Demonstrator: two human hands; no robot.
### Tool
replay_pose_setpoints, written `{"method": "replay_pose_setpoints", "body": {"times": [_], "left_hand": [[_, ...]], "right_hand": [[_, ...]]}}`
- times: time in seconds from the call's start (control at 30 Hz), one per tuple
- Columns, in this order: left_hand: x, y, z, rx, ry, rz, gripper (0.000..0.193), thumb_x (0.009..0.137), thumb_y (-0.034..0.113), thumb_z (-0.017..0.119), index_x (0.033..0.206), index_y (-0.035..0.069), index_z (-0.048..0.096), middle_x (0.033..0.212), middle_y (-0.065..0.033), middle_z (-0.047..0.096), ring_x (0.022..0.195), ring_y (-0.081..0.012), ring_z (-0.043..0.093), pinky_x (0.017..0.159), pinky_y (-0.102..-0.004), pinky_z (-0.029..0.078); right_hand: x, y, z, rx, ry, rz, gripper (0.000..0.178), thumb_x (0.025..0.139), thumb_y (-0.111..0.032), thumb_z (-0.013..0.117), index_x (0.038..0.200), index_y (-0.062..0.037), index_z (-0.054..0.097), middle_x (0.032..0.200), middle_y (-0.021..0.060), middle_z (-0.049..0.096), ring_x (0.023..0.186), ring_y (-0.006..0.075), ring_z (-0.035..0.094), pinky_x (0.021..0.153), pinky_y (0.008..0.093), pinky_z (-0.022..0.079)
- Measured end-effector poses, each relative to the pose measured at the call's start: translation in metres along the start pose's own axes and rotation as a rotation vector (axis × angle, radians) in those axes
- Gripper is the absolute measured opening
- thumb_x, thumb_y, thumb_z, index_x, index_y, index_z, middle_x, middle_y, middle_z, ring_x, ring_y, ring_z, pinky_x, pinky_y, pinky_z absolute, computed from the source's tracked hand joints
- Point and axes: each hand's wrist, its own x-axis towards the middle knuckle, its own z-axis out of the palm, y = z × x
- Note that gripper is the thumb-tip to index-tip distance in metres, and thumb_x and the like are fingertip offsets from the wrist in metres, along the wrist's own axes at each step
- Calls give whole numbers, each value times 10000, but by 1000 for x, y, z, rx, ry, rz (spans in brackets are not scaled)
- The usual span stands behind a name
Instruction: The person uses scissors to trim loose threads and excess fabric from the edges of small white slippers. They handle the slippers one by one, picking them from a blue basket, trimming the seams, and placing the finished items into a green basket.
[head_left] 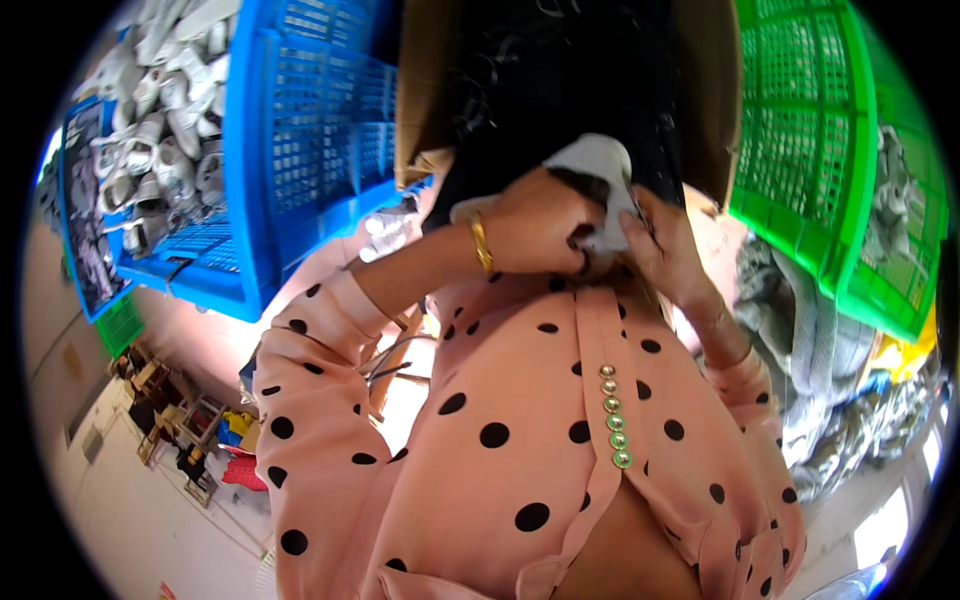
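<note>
Close in front of my chest, both hands hold a white shoe upper (597, 156) with a dark gap in it. My left hand (545, 222), with a gold bracelet at its wrist, is closed round its near side, fingers curled under. On the other edge my right hand (663, 248) pinches it between thumb and fingers. Part of the upper is hidden behind the hands, and whether a small tool is in the right fingers cannot be made out. Black cloth (570, 80) with loose threads on it lies beyond the hands.
A blue plastic crate (250, 150) stands at the left, with a heap of white shoe uppers (165, 130) beside it. Brown cardboard (708, 100) flanks the black cloth. A green crate (805, 130) stands at the right, above grey pieces (800, 320) in piles.
</note>
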Motion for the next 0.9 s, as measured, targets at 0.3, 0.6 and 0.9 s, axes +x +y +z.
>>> {"method": "replay_pose_setpoints", "body": {"times": [0.3,0.6,0.9], "left_hand": [[-5,13,-6,334,156,76,295,682,173,735,959,98,665,1004,-72,617,916,-292,620,787,-404,537],[0,30,-18,40,592,-9,190,753,29,671,915,29,571,877,-141,593,805,-350,605,672,-392,499],[4,44,-13,699,905,533,99,700,58,689,771,70,622,926,-49,580,932,-224,639,660,-292,499]], "right_hand": [[5,-2,0,80,6,54,143,906,-101,521,863,35,516,605,172,461,515,187,463,513,336,389],[12,-15,-19,225,222,144,172,973,-148,501,919,8,549,609,13,508,549,47,474,489,226,378],[32,-46,-31,760,308,38,170,940,-180,472,877,-42,549,642,4,502,500,62,388,459,219,298]]}}
